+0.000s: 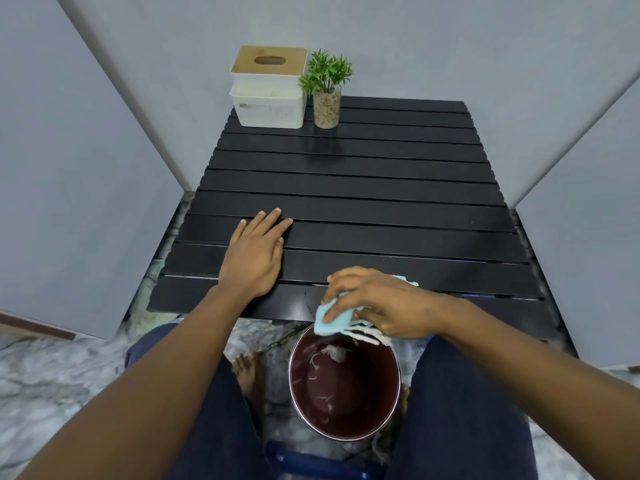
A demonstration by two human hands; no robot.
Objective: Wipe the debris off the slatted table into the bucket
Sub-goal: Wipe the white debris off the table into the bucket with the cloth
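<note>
1. Debris (369, 336): white shredded strips hanging at the near edge of the slatted table (346, 209), just under the cloth, poised over the bucket mouth; more pale scraps already lying inside the bucket.
2. Light blue cloth (334, 318): bunched at the table's near edge, overhanging it, likely placed so that the strips tip straight off and down.
3. Right hand (377, 303): fingers curled together and pressed down on the cloth, thumb pinning its left corner; wrist angled across the edge, seemingly to drag toward the body.
4. Bucket (294, 375): dark red inside with a metal rim, standing on the floor between the knees, directly below the cloth; apparently set there to catch what falls.
5. Left hand (256, 251): flat on the slats to the left, fingers extended and slightly spread, gripping nothing; probably steadying the table or the body.
6. Rest of the dark slats: no obvious scraps visible, so near the end, by the look of it.
7. Far left corner: white tissue box (269, 88) and small potted plant (325, 91) side by side, well apart from the wiping.
</note>
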